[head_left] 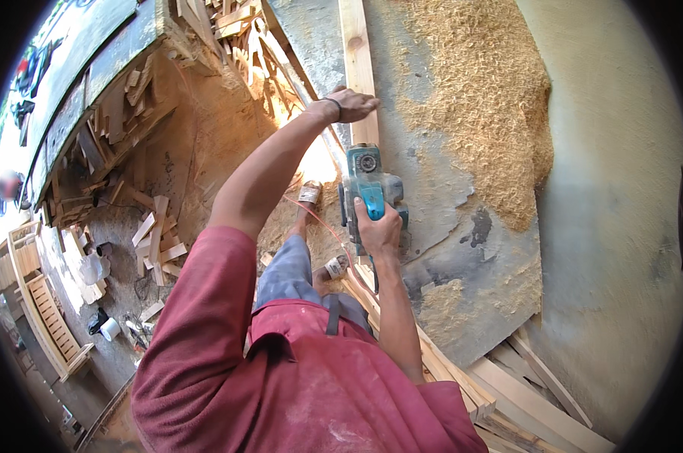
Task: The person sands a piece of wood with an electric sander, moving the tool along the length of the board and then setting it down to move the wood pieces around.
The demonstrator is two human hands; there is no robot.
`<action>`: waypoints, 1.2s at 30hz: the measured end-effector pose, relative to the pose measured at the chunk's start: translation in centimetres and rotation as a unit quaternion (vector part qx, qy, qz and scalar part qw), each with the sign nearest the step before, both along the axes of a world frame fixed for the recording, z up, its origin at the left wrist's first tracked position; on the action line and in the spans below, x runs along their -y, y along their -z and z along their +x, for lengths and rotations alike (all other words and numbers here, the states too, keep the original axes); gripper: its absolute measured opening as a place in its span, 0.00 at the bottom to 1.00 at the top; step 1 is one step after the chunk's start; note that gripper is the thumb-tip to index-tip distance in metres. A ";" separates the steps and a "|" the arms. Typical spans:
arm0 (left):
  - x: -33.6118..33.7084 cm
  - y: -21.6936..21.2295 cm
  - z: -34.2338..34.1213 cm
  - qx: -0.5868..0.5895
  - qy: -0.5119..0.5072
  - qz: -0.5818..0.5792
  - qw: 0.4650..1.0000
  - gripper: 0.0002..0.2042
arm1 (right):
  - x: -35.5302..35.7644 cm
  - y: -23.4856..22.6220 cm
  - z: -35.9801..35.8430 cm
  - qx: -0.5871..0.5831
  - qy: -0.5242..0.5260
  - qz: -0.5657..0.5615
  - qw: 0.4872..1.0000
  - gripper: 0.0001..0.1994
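My right hand (380,229) is wrapped round the handle of a teal electric planer (371,198), which sits on a long pale wooden board (359,64). Ahead of the planer, my left hand (354,105) lies across the board with its fingers stretched to the right, holding nothing. Whether its palm presses on the wood, I cannot tell. The board runs away from me along a grey, dusty worktop (447,204). An orange cord (319,217) hangs to the left of the planer.
A large heap of wood shavings (481,98) covers the worktop's far right, beside a plain wall (605,189). Long planks (538,408) lie at the lower right. Offcuts (160,238) litter the floor at left, near a slatted wooden piece (50,309). Scrap fills the space under another bench (92,75).
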State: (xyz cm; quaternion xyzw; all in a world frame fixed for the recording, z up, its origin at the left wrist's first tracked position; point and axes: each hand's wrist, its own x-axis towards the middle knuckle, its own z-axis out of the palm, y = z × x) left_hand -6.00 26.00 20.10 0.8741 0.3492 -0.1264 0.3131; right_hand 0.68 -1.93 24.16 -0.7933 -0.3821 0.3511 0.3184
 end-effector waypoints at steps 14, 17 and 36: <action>28.4 18.3 -11.2 0.243 -0.337 -0.117 0.902 0.13 | -9.7 -0.2 -0.1 0.020 -0.003 0.041 0.999 0.18; 35.5 19.9 -9.6 0.237 -0.145 -0.135 0.951 0.23 | -12.0 0.1 -0.2 0.010 -0.010 0.051 0.999 0.19; 25.5 15.8 -13.6 0.004 -0.423 -0.132 0.897 0.16 | -25.6 1.0 0.2 0.083 0.002 0.065 0.994 0.24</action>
